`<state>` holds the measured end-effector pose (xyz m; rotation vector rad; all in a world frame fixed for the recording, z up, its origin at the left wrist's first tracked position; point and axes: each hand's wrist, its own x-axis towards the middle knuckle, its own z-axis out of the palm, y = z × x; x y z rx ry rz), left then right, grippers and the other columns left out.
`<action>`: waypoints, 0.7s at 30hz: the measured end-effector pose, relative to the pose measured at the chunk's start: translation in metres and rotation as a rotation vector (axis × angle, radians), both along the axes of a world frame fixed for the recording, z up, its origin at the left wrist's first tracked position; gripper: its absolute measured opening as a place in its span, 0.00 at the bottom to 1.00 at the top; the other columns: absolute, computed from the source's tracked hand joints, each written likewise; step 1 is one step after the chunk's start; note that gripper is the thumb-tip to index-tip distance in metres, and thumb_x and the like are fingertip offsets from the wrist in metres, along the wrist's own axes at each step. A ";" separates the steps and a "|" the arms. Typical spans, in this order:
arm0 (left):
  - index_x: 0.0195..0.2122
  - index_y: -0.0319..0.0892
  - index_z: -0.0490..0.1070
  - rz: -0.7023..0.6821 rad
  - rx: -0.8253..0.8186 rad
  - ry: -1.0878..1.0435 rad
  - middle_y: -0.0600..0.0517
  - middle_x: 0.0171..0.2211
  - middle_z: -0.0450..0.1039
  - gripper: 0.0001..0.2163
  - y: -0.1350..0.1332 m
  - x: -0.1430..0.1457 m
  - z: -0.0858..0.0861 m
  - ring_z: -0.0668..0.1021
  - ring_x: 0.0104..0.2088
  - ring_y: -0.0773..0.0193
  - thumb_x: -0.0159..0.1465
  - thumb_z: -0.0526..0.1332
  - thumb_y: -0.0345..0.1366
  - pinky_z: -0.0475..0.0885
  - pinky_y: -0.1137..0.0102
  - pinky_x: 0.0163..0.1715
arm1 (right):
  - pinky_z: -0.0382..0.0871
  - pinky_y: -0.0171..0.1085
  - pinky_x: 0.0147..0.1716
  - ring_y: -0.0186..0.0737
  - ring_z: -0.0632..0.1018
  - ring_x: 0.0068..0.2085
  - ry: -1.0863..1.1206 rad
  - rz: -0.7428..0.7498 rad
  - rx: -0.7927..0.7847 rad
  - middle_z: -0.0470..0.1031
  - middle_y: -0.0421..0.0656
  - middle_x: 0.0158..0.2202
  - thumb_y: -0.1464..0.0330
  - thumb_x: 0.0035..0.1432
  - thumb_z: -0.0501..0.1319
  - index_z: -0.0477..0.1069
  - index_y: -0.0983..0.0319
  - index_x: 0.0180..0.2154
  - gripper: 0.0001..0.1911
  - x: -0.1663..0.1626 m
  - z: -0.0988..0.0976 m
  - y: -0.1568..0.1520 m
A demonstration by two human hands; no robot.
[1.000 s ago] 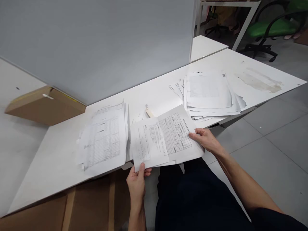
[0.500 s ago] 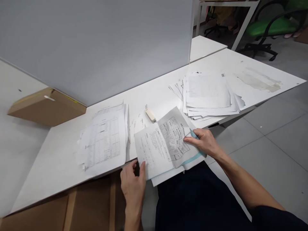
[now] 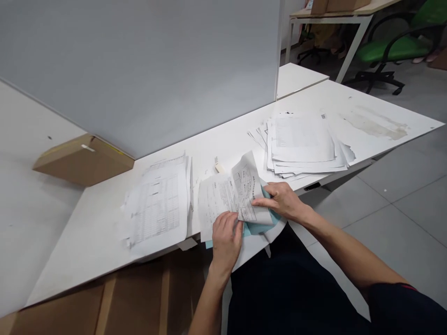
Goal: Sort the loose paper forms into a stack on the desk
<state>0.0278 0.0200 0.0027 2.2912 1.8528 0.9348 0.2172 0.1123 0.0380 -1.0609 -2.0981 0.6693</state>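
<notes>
Gripping the curled printed forms (image 3: 223, 195) (blue sheet (image 3: 260, 227) beneath) are the left hand (image 3: 226, 237) and right hand (image 3: 281, 201).

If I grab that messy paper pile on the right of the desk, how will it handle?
Likely floppy: the paper pile looks like thin loose sheets. Its edges are fanned and uneven, so pushed sheets would probably slide apart.

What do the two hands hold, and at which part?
A sheaf of printed forms: the left hand pinches its near edge, the right hand its curled right side.
</notes>
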 end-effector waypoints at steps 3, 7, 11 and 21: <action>0.39 0.42 0.68 0.139 0.024 -0.089 0.48 0.37 0.73 0.07 0.005 -0.017 0.011 0.74 0.40 0.61 0.63 0.52 0.32 0.69 0.67 0.40 | 0.45 0.33 0.19 0.27 0.53 0.19 -0.010 0.042 -0.061 0.49 0.34 0.16 0.51 0.55 0.56 0.45 0.61 0.17 0.28 0.002 0.006 0.017; 0.38 0.41 0.68 0.533 0.047 -0.158 0.51 0.30 0.72 0.08 0.003 -0.041 0.034 0.73 0.31 0.64 0.61 0.54 0.37 0.67 0.70 0.31 | 0.44 0.32 0.18 0.27 0.51 0.19 -0.052 0.035 -0.163 0.47 0.34 0.17 0.54 0.57 0.54 0.45 0.60 0.18 0.26 0.011 0.011 0.042; 0.36 0.42 0.68 0.791 0.149 -0.230 0.54 0.27 0.69 0.08 -0.002 -0.056 0.053 0.71 0.29 0.64 0.60 0.55 0.39 0.65 0.70 0.31 | 0.44 0.33 0.18 0.27 0.50 0.18 -0.093 -0.060 -0.235 0.45 0.34 0.16 0.57 0.58 0.52 0.44 0.60 0.18 0.24 0.019 0.006 0.059; 0.40 0.39 0.69 0.580 0.245 0.094 0.50 0.29 0.72 0.09 -0.008 -0.034 0.063 0.72 0.26 0.64 0.60 0.56 0.36 0.65 0.71 0.26 | 0.47 0.33 0.19 0.29 0.54 0.19 -0.065 -0.059 -0.491 0.50 0.36 0.18 0.52 0.56 0.51 0.46 0.60 0.18 0.24 0.021 -0.007 0.063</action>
